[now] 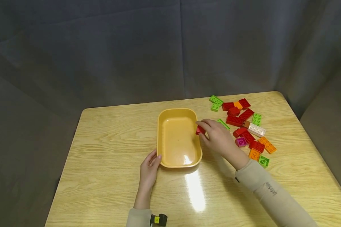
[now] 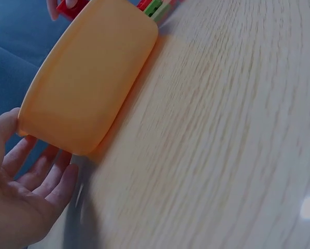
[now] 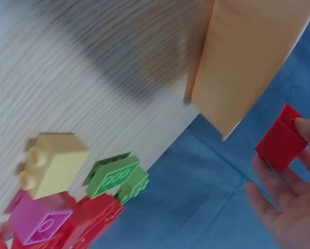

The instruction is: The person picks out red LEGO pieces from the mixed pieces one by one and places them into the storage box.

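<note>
An orange-yellow plastic tray sits in the middle of the wooden table, with nothing lying in it. My left hand holds its near left corner, thumb over the rim and fingers against the outer wall. Over the tray's right rim, my right hand pinches a red toy building brick between thumb and fingers. The right wrist view shows this red brick raised above the level of the tray wall, apart from it.
Loose bricks lie scattered right of the tray: several red ones, green ones, orange ones, a magenta brick and a long pale brick. A dark curtain hangs behind the table.
</note>
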Available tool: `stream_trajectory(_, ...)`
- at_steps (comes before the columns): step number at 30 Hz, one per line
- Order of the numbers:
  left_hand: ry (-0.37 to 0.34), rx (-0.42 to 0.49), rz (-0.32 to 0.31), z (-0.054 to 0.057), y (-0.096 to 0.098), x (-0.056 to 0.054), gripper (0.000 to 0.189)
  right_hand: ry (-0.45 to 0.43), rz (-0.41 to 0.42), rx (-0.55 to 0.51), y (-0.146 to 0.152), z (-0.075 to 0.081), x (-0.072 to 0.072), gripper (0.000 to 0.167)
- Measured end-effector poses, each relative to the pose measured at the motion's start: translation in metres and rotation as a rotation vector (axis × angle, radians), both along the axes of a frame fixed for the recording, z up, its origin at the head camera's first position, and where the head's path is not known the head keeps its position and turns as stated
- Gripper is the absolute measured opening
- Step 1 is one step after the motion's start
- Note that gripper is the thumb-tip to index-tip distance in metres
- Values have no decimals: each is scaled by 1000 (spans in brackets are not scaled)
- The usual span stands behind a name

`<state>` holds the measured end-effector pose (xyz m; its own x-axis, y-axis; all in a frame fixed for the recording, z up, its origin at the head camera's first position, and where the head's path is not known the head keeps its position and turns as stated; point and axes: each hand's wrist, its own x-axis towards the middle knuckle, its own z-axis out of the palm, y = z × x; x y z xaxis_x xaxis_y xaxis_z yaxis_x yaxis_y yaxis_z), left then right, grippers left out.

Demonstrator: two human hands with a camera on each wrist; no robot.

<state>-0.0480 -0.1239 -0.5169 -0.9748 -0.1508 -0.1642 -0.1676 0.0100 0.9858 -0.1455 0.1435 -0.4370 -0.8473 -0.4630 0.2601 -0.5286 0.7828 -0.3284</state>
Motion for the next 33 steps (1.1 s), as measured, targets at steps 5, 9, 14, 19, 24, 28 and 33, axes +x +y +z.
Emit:
stream_trajectory(5,22,-14,-14,0,0,-1,47,23,45,25,-10,-1,-1,44)
stream_trajectory(9,40,-17,-21,0,1,-2,46,35,111,43,-19,-5,-5,42)
stream_trajectory(14,18,-14,-2,1,1,-2,50,56,187,70,-30,-12,-11,37)
stream_trajectory(19,22,-11,-4,0,1,1,51,32,235,89,-38,-17,-14,34)
stream_trajectory(24,7,1,11,-1,1,0,51,9,284,138,-44,-20,-16,30)
stream_trajectory(28,-2,5,18,-1,2,0,51,17,328,195,-46,-23,-15,30)
stream_trajectory(33,-14,0,38,-1,3,-1,50,32,369,258,-49,-26,-12,20)
